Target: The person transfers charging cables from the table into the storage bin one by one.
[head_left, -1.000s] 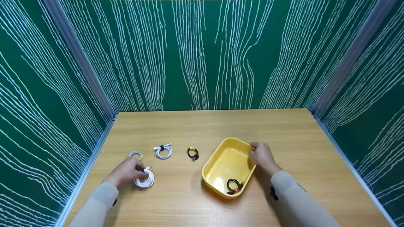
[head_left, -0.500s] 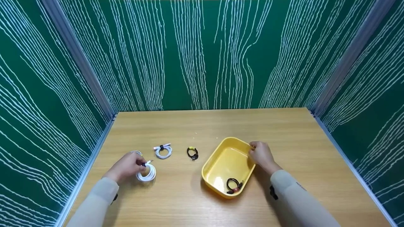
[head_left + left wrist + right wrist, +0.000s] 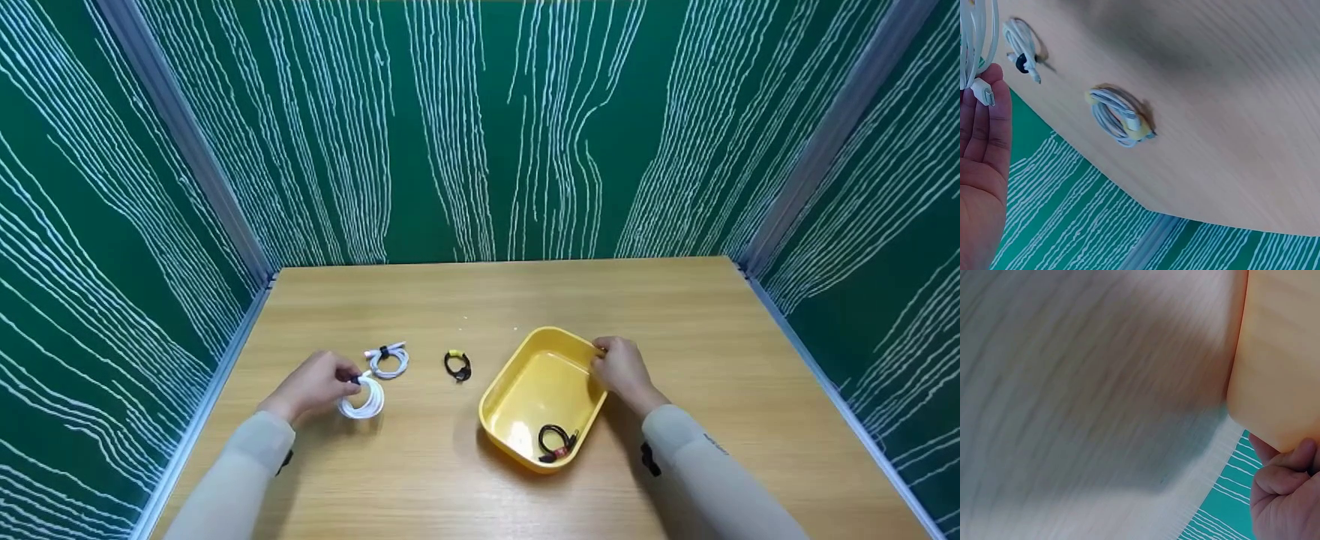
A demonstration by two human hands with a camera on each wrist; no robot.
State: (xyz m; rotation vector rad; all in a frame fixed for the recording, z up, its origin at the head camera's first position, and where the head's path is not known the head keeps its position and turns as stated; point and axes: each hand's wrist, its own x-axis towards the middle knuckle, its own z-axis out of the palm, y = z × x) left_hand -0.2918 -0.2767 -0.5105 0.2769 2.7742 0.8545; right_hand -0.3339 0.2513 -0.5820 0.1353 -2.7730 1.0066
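Observation:
My left hand (image 3: 319, 382) pinches a coiled white cable (image 3: 364, 399) by its dark tie, raised over the table. In the left wrist view the cable's plug (image 3: 983, 91) hangs by the fingers. My right hand (image 3: 624, 373) grips the rim of a yellow plastic bin (image 3: 491, 397) at its far right corner. Inside the bin lies a coiled black cable (image 3: 553, 439) with a red band. Just beyond the left hand, a white cable with a black tie (image 3: 388, 361) rests on the table. Another white cable with yellow ties (image 3: 1120, 118) shows in the left wrist view; the hand hides it from the head view.
Between the white cables and the bin lies a small black cable with a yellow tie (image 3: 457, 365). The wooden table (image 3: 420, 487) is enclosed by green walls (image 3: 435, 150) with white wavy lines. A few tiny white specks dot the table behind the bin.
My left hand has lifted the coiled white cable and moved it right and away from me, covering the yellow-tied cable in the head view. The right hand and bin have stayed put.

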